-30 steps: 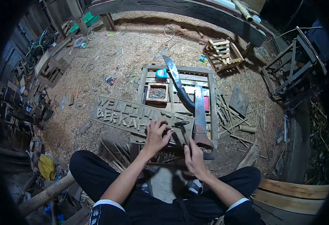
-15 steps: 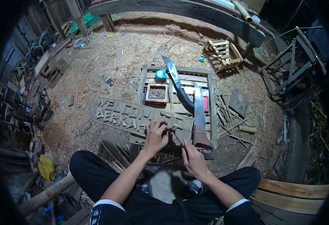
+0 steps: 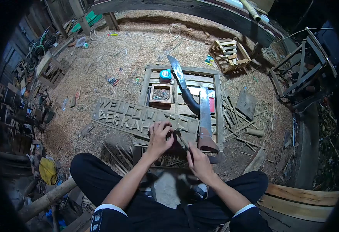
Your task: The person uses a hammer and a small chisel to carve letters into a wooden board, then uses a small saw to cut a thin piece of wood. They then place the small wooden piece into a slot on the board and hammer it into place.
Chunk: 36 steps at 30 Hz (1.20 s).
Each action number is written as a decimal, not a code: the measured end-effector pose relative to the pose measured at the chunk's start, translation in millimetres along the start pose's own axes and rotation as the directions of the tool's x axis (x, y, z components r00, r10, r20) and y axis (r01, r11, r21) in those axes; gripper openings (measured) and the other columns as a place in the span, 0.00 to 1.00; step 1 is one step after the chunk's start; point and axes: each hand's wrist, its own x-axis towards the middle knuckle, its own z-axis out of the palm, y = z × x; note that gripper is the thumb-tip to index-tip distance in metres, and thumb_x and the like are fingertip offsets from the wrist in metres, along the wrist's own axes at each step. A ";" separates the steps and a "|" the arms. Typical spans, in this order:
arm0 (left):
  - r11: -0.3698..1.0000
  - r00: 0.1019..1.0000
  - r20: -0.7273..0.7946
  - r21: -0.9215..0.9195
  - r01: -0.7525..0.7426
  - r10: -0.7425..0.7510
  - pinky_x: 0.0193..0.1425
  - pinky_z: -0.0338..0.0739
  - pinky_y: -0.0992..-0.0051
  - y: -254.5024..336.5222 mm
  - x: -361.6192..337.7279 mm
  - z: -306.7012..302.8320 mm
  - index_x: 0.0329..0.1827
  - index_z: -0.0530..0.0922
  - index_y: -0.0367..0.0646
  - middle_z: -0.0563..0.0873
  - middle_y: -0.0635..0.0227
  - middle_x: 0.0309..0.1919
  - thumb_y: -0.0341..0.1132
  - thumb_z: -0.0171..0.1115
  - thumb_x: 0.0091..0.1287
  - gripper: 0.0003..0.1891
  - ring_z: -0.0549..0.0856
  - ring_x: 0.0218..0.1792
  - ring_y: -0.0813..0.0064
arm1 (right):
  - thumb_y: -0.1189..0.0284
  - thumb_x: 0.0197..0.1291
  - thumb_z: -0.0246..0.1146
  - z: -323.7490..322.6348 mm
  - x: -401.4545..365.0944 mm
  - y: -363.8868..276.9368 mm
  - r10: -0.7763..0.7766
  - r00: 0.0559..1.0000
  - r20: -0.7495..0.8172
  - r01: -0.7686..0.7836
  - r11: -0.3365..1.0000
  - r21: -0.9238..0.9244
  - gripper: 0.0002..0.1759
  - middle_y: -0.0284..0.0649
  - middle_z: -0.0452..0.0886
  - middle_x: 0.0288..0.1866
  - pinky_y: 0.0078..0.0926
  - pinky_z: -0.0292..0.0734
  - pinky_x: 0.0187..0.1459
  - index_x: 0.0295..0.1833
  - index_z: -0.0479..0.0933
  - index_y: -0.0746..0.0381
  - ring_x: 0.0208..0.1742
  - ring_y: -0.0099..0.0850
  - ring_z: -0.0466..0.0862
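Observation:
A wooden sign board (image 3: 117, 129) with raised wooden letters reading "WELCOM…" and "BERKAH…" lies slanted across the front of a slatted wooden stand. My left hand (image 3: 160, 137) rests on its lower edge, fingers bent and pinched together over the letters; whatever they hold is too small to make out. My right hand (image 3: 200, 162) is closed around the handle of a hammer (image 3: 183, 140), its dark head beside my left fingertips. Right of the board lie a hand saw (image 3: 205, 112) and a machete (image 3: 180, 79) with a black handle.
On the slatted stand (image 3: 218, 89) sit a small wooden box (image 3: 161, 94) of nails and a blue tape measure (image 3: 165, 74). A wooden crate (image 3: 231, 56) stands beyond it. Thin sticks (image 3: 233, 120) lie to the right. Wood shavings cover the ground.
The hammer head has shifted slightly at my left fingertips. Both hands stay almost in place, and the board has barely moved in view.

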 end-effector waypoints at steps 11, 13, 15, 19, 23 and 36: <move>0.999 0.999 0.040 -0.036 0.022 -0.020 0.70 0.64 0.54 -0.9 2.2 -3.6 0.45 0.86 0.46 0.84 0.66 0.56 0.33 0.72 0.61 0.10 0.78 0.64 0.59 | 0.73 0.77 0.58 1.4 2.8 -0.7 0.021 0.999 0.029 -0.022 0.999 0.039 0.26 0.63 0.83 0.56 0.54 0.83 0.51 0.77 0.68 0.68 0.53 0.63 0.86; 0.997 0.998 0.040 -0.061 0.043 -0.040 0.70 0.64 0.54 1.4 -0.8 -3.7 0.44 0.87 0.46 0.85 0.66 0.55 0.33 0.72 0.61 0.09 0.79 0.63 0.59 | 0.73 0.78 0.58 0.7 2.7 -8.0 0.016 1.000 -0.020 -0.015 0.998 0.069 0.26 0.64 0.83 0.56 0.53 0.83 0.52 0.77 0.68 0.68 0.53 0.63 0.85; 0.998 0.999 0.023 -0.047 0.029 -0.028 0.70 0.65 0.55 2.1 -1.6 -5.2 0.44 0.87 0.46 0.85 0.66 0.55 0.33 0.72 0.61 0.09 0.80 0.62 0.59 | 0.73 0.78 0.57 3.0 2.3 -5.6 -0.017 0.999 -0.049 0.018 1.000 0.021 0.26 0.63 0.83 0.55 0.53 0.82 0.52 0.77 0.67 0.69 0.53 0.62 0.85; 0.999 0.999 0.020 -0.039 0.027 -0.026 0.69 0.65 0.56 2.0 3.9 -4.9 0.43 0.87 0.46 0.85 0.66 0.55 0.33 0.72 0.61 0.08 0.80 0.62 0.59 | 0.75 0.76 0.60 -1.7 3.6 -2.6 -0.012 1.000 -0.004 0.012 0.999 0.032 0.27 0.62 0.83 0.53 0.54 0.82 0.48 0.77 0.67 0.68 0.48 0.63 0.85; 0.999 1.000 0.004 -0.026 0.019 -0.019 0.69 0.65 0.56 1.7 -1.4 -4.4 0.42 0.87 0.46 0.85 0.66 0.55 0.33 0.72 0.60 0.08 0.80 0.62 0.59 | 0.75 0.75 0.61 3.1 0.9 -1.9 -0.032 0.998 -0.045 0.034 0.999 0.025 0.28 0.61 0.84 0.53 0.54 0.82 0.47 0.78 0.67 0.66 0.48 0.63 0.85; 0.999 0.999 0.028 -0.032 0.019 -0.018 0.68 0.64 0.55 1.3 -0.3 -4.2 0.44 0.86 0.47 0.84 0.67 0.55 0.32 0.73 0.60 0.10 0.79 0.62 0.61 | 0.72 0.77 0.59 2.0 0.4 -5.0 -0.034 0.996 -0.078 0.040 0.996 0.081 0.27 0.63 0.83 0.52 0.58 0.81 0.48 0.78 0.68 0.65 0.49 0.64 0.85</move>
